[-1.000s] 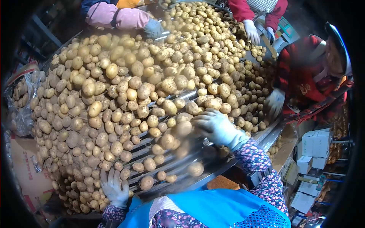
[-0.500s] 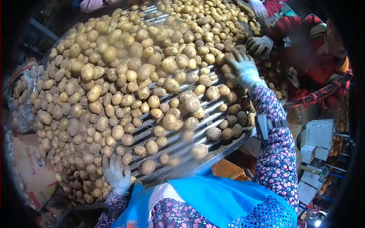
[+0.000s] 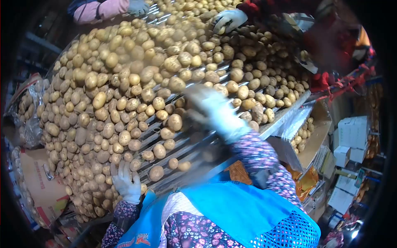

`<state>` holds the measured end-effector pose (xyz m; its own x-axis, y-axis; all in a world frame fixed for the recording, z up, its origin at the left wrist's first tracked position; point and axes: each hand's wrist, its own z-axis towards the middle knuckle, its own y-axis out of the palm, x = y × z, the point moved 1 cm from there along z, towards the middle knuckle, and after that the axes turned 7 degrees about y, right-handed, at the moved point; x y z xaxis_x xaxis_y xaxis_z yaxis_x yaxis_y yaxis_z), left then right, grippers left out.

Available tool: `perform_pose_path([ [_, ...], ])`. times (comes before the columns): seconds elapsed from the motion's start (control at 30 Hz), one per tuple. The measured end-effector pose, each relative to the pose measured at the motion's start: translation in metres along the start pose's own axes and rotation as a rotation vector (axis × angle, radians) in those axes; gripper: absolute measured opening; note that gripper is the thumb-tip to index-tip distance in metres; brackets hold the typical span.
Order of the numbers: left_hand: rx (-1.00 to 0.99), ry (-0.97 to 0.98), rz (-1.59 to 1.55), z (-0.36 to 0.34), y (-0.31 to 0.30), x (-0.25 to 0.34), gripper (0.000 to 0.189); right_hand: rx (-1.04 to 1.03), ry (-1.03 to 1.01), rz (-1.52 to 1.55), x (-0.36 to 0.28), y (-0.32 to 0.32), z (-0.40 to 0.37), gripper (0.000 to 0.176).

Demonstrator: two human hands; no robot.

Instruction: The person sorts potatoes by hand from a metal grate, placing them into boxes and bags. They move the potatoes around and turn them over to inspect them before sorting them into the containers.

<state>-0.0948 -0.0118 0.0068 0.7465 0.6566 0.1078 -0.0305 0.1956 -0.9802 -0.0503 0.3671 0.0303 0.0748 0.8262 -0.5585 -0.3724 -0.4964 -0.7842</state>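
A broad heap of potatoes [image 3: 95, 120] covers a slatted metal table [image 3: 192, 159], with the dark slats showing between loose potatoes in the middle. My left hand [image 3: 126, 182], in a pale glove, lies on the heap's near edge with its fingers spread, touching potatoes. Over the slats, my right hand [image 3: 217, 109] is smeared by motion among the potatoes. Its fingers are too blurred to read, and any potato against them cannot be made out. Both forearms wear flowered sleeves.
A co-worker's gloved hand [image 3: 229, 20] rests on potatoes at the far side; another person's gloved hand [image 3: 138, 7] is at the top left. An open carton [image 3: 318, 132] with potatoes stands below the right edge. A cardboard box [image 3: 43, 182] is at left, white boxes [image 3: 351, 134] at right.
My right hand has swept left and toward me from the far right. More potatoes now lie along the right edge. The red-sleeved co-worker's hand has moved left. My left hand stays nearly in place.
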Motion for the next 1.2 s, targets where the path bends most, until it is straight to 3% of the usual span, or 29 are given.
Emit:
perform_pose_path([
  [0.07, 0.005, 0.022, 0.017, -0.004, 0.003, -0.004, 0.038, -0.117, -0.024, -0.391, -0.021, 0.039, 0.0, 0.041],
  [0.13, 0.033, 0.042, 0.023, -0.006, 0.005, -0.006, 0.038, -0.284, -0.007, -0.452, -0.027, 0.052, 0.002, 0.04],
  [0.17, 0.038, 0.041, 0.032, -0.007, 0.006, -0.007, 0.038, -0.288, 0.067, -0.22, -0.027, 0.049, -0.004, 0.035],
  [0.2, 0.037, 0.037, 0.04, -0.01, 0.008, -0.008, 0.038, -0.284, 0.066, -0.224, -0.025, 0.044, -0.012, 0.035],
  [0.27, 0.041, 0.023, 0.046, -0.011, 0.008, -0.009, 0.038, -0.399, 0.215, 0.19, -0.021, 0.013, -0.025, 0.035],
  [0.33, 0.009, 0.024, 0.04, -0.007, 0.003, -0.006, 0.037, -0.311, 0.547, 0.57, 0.005, -0.02, -0.049, 0.032],
  [0.4, 0.017, 0.024, 0.048, -0.008, 0.005, -0.007, 0.037, -0.098, 0.856, 0.695, 0.042, -0.063, -0.078, 0.031],
  [0.43, 0.043, 0.031, 0.054, -0.009, 0.006, -0.006, 0.037, 0.086, 0.851, 0.545, 0.054, -0.085, -0.092, 0.031],
  [0.47, 0.025, 0.028, 0.046, -0.009, 0.005, -0.005, 0.037, 0.284, 0.884, 0.674, 0.063, -0.093, -0.106, 0.031],
  [0.53, 0.009, -0.006, 0.041, -0.004, 0.003, -0.002, 0.035, 0.133, 0.975, 0.298, 0.069, -0.123, -0.124, 0.036],
  [0.6, 0.01, 0.004, 0.046, -0.004, 0.002, -0.002, 0.035, 0.103, 0.889, 0.527, 0.061, -0.11, -0.14, 0.042],
  [0.67, 0.022, 0.022, 0.063, -0.005, 0.004, -0.003, 0.035, -0.181, 0.489, -0.384, 0.035, -0.097, -0.128, 0.047],
  [0.7, 0.03, 0.027, 0.064, -0.005, 0.005, -0.004, 0.035, -0.182, 0.341, -0.483, 0.026, -0.076, -0.122, 0.048],
  [0.73, 0.025, 0.021, 0.07, -0.004, 0.005, -0.004, 0.035, -0.325, 0.301, -0.543, 0.01, -0.062, -0.111, 0.045],
  [0.87, 0.029, 0.018, 0.049, -0.006, 0.004, -0.004, 0.034, -0.455, 0.23, -1.0, 0.008, -0.001, -0.092, 0.028],
  [0.9, 0.035, 0.015, 0.058, -0.007, 0.006, -0.005, 0.033, -0.529, 0.174, -1.005, 0.011, -0.007, -0.089, 0.024],
  [0.93, 0.045, 0.011, 0.066, -0.009, 0.007, -0.006, 0.033, -0.477, 0.163, -0.906, 0.015, -0.017, -0.086, 0.029],
  [1.03, 0.066, 0.013, 0.065, -0.009, 0.009, -0.007, 0.032, -0.54, 0.331, -0.345, 0.004, -0.06, -0.074, 0.061],
  [1.07, 0.076, 0.004, 0.07, -0.009, 0.009, -0.008, 0.032, -0.669, 0.498, -0.158, -0.014, -0.064, -0.071, 0.06],
  [1.13, 0.043, -0.001, 0.055, -0.007, 0.006, -0.008, 0.033, -0.75, 0.271, -0.034, -0.038, -0.051, -0.084, 0.053],
  [1.2, 0.024, 0.02, 0.073, -0.006, 0.004, -0.008, 0.036, -0.923, 0.37, -0.153, -0.058, -0.021, -0.091, 0.051],
])
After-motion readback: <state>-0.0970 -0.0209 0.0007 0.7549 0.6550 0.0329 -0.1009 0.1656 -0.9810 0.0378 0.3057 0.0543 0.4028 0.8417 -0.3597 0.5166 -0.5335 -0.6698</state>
